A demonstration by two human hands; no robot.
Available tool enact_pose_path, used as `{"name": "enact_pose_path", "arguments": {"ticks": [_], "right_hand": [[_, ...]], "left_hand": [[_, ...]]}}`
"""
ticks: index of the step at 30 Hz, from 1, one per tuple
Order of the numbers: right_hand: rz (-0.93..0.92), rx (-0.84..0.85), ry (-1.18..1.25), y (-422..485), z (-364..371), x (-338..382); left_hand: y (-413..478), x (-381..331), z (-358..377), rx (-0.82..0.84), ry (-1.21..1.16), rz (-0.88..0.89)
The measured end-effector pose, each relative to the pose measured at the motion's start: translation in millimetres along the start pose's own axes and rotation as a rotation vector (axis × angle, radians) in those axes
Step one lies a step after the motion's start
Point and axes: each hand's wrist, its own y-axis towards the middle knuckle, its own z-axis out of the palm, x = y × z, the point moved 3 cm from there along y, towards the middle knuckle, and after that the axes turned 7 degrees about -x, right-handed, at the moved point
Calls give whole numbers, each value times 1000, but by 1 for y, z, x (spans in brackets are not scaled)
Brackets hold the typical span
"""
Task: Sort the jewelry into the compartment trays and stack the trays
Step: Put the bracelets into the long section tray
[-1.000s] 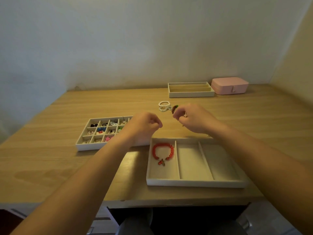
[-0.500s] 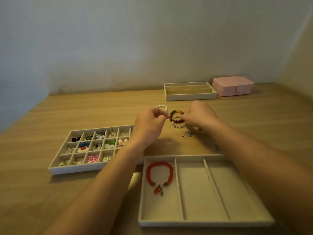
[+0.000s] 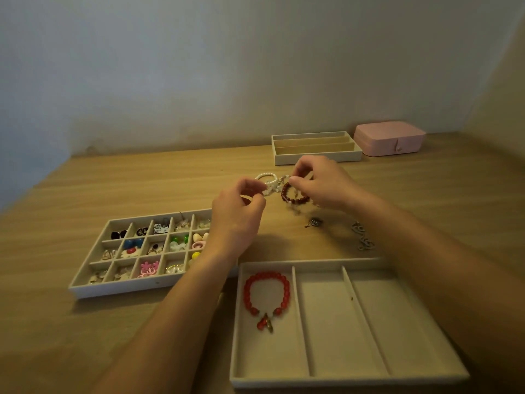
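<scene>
My right hand (image 3: 324, 183) pinches a dark brown bead bracelet (image 3: 292, 196) above the table's middle. Just left of it, my left hand (image 3: 238, 214) has its fingers curled; its fingertips meet by a white pearl bracelet (image 3: 268, 180), and I cannot tell whether they hold it. A three-slot beige tray (image 3: 369, 322) lies in front, with a red bead bracelet (image 3: 267, 294) in its left slot. To the left sits a many-compartment tray (image 3: 93, 277) filled with several small earrings and charms.
Another three-slot tray (image 3: 315, 159) stands at the back, with a pink jewelry box (image 3: 389, 137) to its right. A small dark pendant (image 3: 312, 223) and a silver chain (image 3: 362, 236) lie loose on the wooden table. The wall runs behind.
Both hands have moved forward to the loose bracelets. My right hand has lifted the brown bracelet slightly, and the view has come closer to the table.
</scene>
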Motion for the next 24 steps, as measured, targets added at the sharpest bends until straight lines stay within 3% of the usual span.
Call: {"name": "enact_pose_path", "arguments": {"ticks": [5,10,17,24], "right_hand": [[-97,19,126,-14,-24,31],[-88,102,300,-29,-39,50],[61,141,433,-42,-48,43],[87,155,372,-51,-46,40]], "left_hand": [[-8,2,-6,93,-83,-50],[-15,-10,-4,329,-423,-164],[-14,-6,-5,300,-688,-352],[-14,-15,-11,251,-515,-225]]}}
